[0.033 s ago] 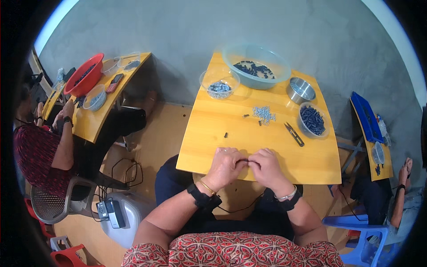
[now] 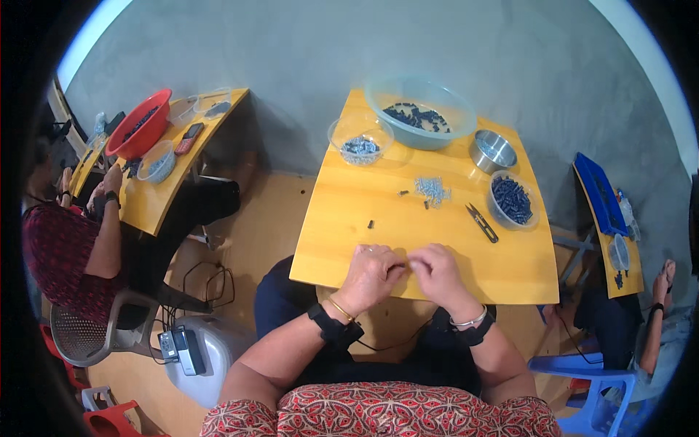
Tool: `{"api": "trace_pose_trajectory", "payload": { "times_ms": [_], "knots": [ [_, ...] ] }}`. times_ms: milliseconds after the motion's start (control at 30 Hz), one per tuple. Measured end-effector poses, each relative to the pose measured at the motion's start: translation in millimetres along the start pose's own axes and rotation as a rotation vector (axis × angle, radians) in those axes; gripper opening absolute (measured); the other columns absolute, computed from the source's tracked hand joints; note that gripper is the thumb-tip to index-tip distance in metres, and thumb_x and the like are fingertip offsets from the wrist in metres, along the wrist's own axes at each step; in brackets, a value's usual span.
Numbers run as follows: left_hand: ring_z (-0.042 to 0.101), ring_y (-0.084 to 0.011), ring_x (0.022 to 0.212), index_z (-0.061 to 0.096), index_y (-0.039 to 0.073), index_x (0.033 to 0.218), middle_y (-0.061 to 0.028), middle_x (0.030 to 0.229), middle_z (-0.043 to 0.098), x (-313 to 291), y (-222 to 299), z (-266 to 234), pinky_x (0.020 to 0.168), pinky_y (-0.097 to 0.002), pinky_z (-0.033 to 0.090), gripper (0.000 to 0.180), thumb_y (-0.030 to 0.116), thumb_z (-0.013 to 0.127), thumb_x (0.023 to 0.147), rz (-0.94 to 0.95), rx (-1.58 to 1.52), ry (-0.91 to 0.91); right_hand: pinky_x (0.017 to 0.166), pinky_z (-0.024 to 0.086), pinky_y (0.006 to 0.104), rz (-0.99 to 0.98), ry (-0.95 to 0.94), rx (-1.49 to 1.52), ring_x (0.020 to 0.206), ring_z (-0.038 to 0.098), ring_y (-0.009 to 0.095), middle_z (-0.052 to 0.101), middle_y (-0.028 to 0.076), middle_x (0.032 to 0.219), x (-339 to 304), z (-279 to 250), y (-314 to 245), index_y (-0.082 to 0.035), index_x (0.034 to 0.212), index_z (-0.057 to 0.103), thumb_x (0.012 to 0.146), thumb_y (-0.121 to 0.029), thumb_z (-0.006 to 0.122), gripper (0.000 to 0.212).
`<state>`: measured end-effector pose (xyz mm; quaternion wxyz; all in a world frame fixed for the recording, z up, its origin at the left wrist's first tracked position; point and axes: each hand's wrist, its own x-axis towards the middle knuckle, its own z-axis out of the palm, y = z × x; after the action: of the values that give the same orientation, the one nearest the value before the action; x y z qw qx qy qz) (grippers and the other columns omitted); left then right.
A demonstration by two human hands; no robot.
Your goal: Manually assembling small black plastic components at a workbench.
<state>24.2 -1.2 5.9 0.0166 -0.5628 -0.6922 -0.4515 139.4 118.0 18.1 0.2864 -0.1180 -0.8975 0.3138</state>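
Note:
At the near edge of the yellow table (image 2: 342, 255), my left hand (image 2: 373, 275) is closed in a pinch around a small black piece, mostly hidden by the fingers. My right hand (image 2: 438, 275) is beside it, thumb and fingers pinched together; whatever they hold, if anything, is too small to make out. Beyond my hands lies a loose black piece (image 2: 370, 224). Farther off is a pile of small silver screws (image 2: 432, 191), with a few dark pieces next to it. Black thread snips (image 2: 482, 223) lie to the right of the pile.
Along the table's back stand a pale blue basin (image 2: 429, 138) of black pieces, a clear bowl (image 2: 361, 149) of silver parts, a steel bowl (image 2: 494, 150) and a clear tub (image 2: 512, 200) of black pieces. Co-workers sit at tables on both sides; a red basin (image 2: 145, 131) is at left.
My hands have drawn slightly apart; the fingertips met around the small piece before, and now a narrow gap shows between them. The things on the table lie as before.

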Motion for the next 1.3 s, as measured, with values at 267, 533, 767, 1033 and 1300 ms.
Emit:
{"api": "trace_pose_trajectory", "payload": {
  "times_ms": [267,533,767,1033,1300],
  "knots": [
    [0.054,-0.0240,0.066,0.059,0.008,0.070,-0.0055,0.065,0.056,-4.4,0.5,4.4,0.067,-0.0343,0.037,0.007,0.007,0.065,0.066,0.033,-0.008,-0.020,0.072,0.041,0.0399,0.059,0.134,-0.184,0.077,0.054,0.031,0.061,0.012,0.082,31.3,38.1,14.9,-0.006,0.082,0.060,0.077,-0.004,0.047,0.014],
    [0.053,-0.0267,0.068,0.057,0.006,0.062,-0.0094,0.066,0.055,-1.5,-0.8,5.0,0.068,-0.0359,0.036,0.005,0.006,0.060,0.066,-0.059,-0.059,-0.025,0.069,0.037,0.0407,-0.004,0.127,-0.190,0.076,0.051,0.031,0.059,0.011,0.076,30.8,38.0,10.4,-0.007,0.076,0.057,0.073,-0.005,0.049,0.010],
    [0.053,-0.0274,0.065,0.059,0.005,0.063,-0.0087,0.065,0.056,-2.3,0.0,7.9,0.068,-0.0348,0.036,0.005,0.006,0.063,0.063,-0.037,-0.013,0.013,0.069,0.037,0.0406,-0.030,0.146,-0.187,0.074,0.051,0.030,0.059,0.010,0.073,30.0,38.0,12.2,-0.007,0.074,0.057,0.073,-0.004,0.047,0.011],
    [0.052,-0.0282,0.064,0.056,0.005,0.061,-0.0098,0.063,0.055,-3.3,3.1,13.3,0.069,-0.0348,0.037,0.008,0.005,0.064,0.062,-0.018,0.005,0.007,0.066,0.036,0.0404,0.038,0.162,-0.195,0.072,0.050,0.030,0.055,0.009,0.067,29.1,41.0,22.3,-0.009,0.061,0.053,0.066,-0.001,0.046,0.011],
    [0.050,-0.0293,0.063,0.051,0.005,0.058,-0.0105,0.061,0.051,-0.1,-0.2,17.5,0.068,-0.0362,0.036,0.011,-0.001,0.060,0.060,-0.012,-0.051,0.006,0.059,0.035,0.0406,-0.097,0.223,-0.235,0.066,0.045,0.032,0.048,0.012,0.062,33.7,32.6,12.8,-0.005,0.057,0.046,0.065,-0.002,0.045,0.009]
  ]
}}
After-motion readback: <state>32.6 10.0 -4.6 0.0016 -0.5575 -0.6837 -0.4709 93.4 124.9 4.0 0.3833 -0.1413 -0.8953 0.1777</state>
